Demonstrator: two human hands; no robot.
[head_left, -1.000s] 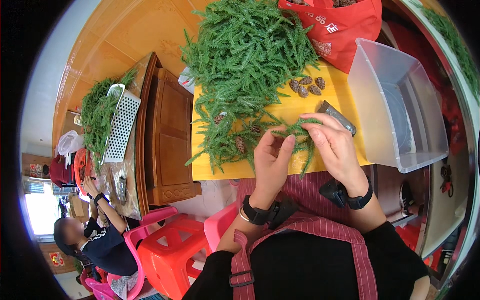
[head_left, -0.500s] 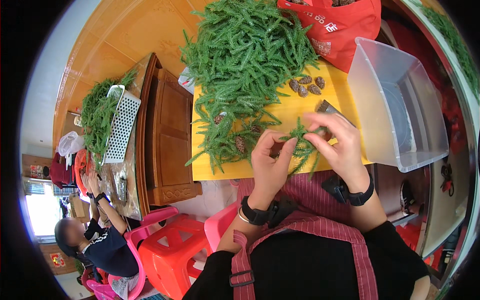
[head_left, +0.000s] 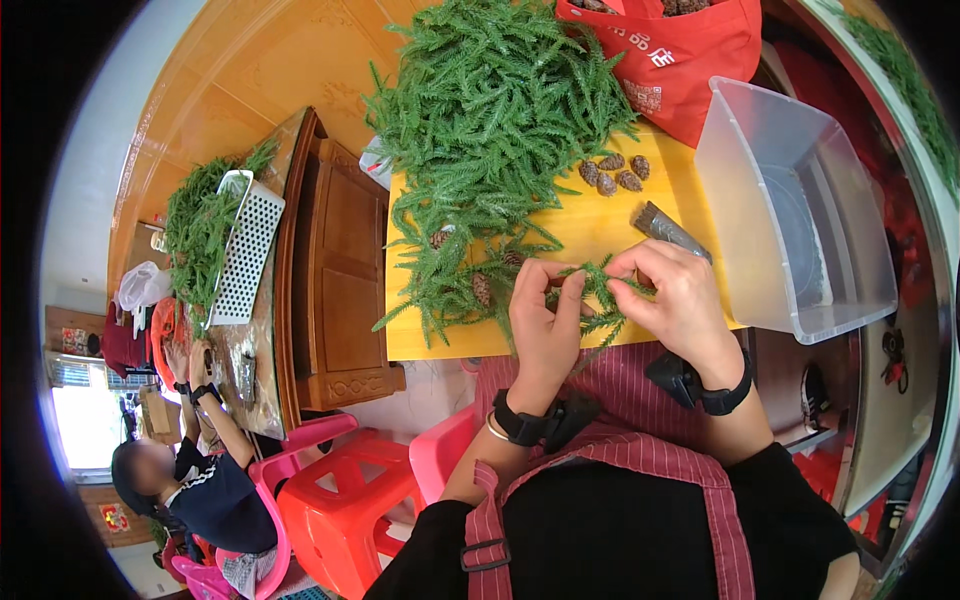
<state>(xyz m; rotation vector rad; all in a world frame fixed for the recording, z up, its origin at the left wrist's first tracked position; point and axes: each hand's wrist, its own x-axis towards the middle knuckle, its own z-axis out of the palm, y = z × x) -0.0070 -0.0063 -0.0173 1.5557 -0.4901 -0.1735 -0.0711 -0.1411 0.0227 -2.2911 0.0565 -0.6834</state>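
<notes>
Over the near edge of the yellow tabletop [head_left: 580, 225], a small green artificial pine sprig [head_left: 600, 290] is held between my two hands. My left hand [head_left: 545, 315] pinches it from the left, thumb against curled fingers. From the right, my right hand [head_left: 675, 295] grips another part of it between thumb and forefinger. Just beyond the right hand lies a bundle of dark thin strips or wires [head_left: 672, 230]. Several brown pine cones [head_left: 607, 183] lie farther back. Left of my left hand are finished-looking sprigs with cones [head_left: 481, 290] among the needles.
A big heap of green pine sprigs [head_left: 490, 110] covers the table's far left. Behind stands a red bag [head_left: 690, 60] of cones. At right is a translucent plastic bin [head_left: 800, 220]. To the left, a person [head_left: 215, 480] works at another table near a white perforated basket [head_left: 247, 250]. A red stool [head_left: 340, 510] stands between.
My right hand has lowered its raised fingers and closed in on the sprig, uncovering the dark bundle behind it. My left hand keeps its pinch, shifted very slightly.
</notes>
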